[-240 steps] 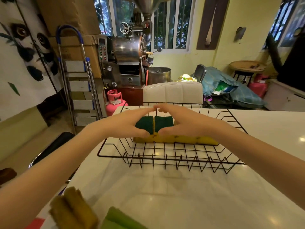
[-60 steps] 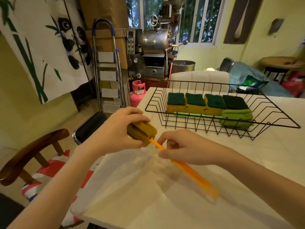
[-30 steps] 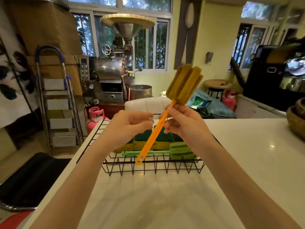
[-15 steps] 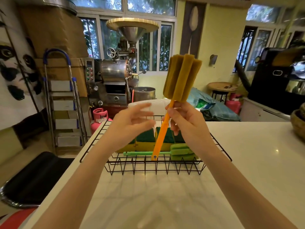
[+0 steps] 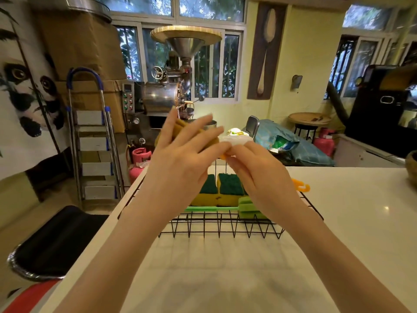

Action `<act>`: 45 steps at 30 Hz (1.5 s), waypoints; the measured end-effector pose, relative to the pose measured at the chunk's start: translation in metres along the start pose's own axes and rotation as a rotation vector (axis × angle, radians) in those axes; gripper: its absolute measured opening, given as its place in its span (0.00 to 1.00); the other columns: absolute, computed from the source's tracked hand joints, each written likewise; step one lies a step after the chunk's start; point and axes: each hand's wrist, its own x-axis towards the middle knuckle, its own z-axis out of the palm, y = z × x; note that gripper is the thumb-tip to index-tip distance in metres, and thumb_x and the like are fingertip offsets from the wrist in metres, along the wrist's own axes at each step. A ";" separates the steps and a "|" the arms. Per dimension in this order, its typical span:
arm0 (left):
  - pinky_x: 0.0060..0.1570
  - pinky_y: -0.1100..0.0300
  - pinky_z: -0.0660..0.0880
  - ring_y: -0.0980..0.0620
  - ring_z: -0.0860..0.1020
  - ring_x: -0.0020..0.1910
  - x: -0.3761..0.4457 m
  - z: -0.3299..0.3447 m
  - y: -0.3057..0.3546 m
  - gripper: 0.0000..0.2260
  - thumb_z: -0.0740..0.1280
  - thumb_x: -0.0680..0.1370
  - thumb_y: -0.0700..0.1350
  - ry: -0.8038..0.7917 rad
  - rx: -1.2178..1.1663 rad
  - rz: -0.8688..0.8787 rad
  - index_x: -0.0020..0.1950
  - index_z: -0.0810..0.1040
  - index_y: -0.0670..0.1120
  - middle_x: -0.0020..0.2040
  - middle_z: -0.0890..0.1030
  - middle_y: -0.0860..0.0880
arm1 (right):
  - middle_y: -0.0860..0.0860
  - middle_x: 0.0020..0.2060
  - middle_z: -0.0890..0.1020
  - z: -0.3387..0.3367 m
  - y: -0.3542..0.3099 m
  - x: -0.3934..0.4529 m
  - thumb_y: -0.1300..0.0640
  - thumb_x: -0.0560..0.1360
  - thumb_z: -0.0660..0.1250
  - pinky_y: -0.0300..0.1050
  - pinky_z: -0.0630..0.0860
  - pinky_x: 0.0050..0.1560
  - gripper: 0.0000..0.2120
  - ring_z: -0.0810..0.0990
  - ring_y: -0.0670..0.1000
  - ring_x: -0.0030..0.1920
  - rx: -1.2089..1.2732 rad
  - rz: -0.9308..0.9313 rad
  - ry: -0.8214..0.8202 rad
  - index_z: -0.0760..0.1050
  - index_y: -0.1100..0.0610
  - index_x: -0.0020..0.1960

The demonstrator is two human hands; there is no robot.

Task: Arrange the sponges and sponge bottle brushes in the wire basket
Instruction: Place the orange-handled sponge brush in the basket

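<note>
The orange bottle brush is being held above the wire basket, its mustard sponge head being cupped by the loosely spread left hand while the thin plastic handle is being pinched by the closed right hand; its hooked end is showing past the right wrist. The long handle could be caught on the black wire rim, or the soft ribbed head could be squashed against the yellow-and-green sponges already lined up inside. The green bottle brush is lying along the front, on the glossy white table, so crowding is being risked.
</note>
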 end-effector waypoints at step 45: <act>0.52 0.62 0.66 0.54 0.71 0.52 -0.060 0.086 -0.050 0.13 0.63 0.76 0.45 -1.126 -0.629 -0.483 0.60 0.75 0.50 0.59 0.77 0.48 | 0.44 0.44 0.82 -0.026 0.045 0.002 0.52 0.77 0.58 0.39 0.76 0.50 0.10 0.81 0.41 0.45 0.265 0.383 -0.801 0.77 0.48 0.52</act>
